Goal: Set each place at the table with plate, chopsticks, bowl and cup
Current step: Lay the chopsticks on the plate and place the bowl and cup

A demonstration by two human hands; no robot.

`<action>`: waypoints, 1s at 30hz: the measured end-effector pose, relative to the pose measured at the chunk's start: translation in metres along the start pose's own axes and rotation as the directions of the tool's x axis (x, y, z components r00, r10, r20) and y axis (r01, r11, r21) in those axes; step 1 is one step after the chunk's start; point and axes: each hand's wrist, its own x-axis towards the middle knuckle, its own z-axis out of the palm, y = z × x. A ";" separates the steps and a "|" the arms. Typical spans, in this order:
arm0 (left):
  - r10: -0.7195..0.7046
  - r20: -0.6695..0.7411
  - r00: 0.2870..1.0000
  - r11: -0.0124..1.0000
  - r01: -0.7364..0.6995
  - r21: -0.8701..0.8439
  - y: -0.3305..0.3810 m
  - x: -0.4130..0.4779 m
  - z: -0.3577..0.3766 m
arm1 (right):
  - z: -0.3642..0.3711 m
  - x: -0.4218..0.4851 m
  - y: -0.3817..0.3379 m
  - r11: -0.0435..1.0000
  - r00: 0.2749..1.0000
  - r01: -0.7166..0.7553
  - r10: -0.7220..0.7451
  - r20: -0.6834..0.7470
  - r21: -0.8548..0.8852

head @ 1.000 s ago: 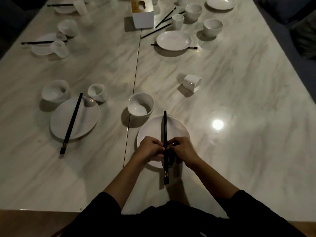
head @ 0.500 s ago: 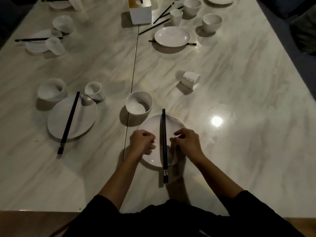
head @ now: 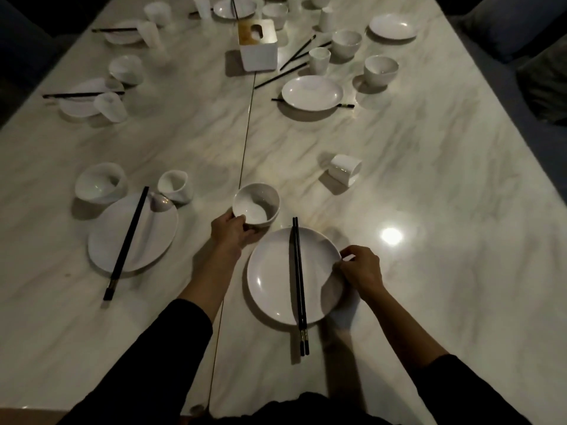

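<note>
A white plate (head: 276, 280) lies on the marble table in front of me with a pair of black chopsticks (head: 299, 283) laid straight across it, their ends sticking out over the near rim. My right hand (head: 360, 271) pinches the plate's right rim. My left hand (head: 230, 233) grips the near side of a white bowl (head: 256, 207) standing just beyond the plate's left edge. A white cup (head: 345, 170) lies on its side farther back to the right.
To the left sits a set place: plate (head: 159, 234) with chopsticks (head: 127, 240), bowl (head: 99, 184), tipped cup (head: 175, 185). Farther back are more plates, bowls, cups, loose chopsticks and a white tissue box (head: 257, 46). Table edge (head: 92, 406) runs near me.
Both hands let go of the chopsticks, which stay on the plate. My left hand moved up to the bowl and took hold of it. My right hand moved to the plate's right rim.
</note>
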 end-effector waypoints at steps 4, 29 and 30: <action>0.000 -0.012 1.000 1.000 0.000 0.016 0.006 0.010 0.016 | -0.006 0.011 -0.005 0.998 0.999 -0.038 0.040 -0.023 0.058; -0.047 -0.013 0.999 0.997 0.048 0.053 0.015 0.034 0.040 | -0.013 0.054 -0.020 0.976 0.986 -0.120 0.139 -0.093 0.183; -0.028 -0.061 0.998 0.993 0.035 0.115 0.012 0.033 0.039 | -0.012 0.052 -0.020 0.989 0.986 -0.081 0.097 -0.133 0.126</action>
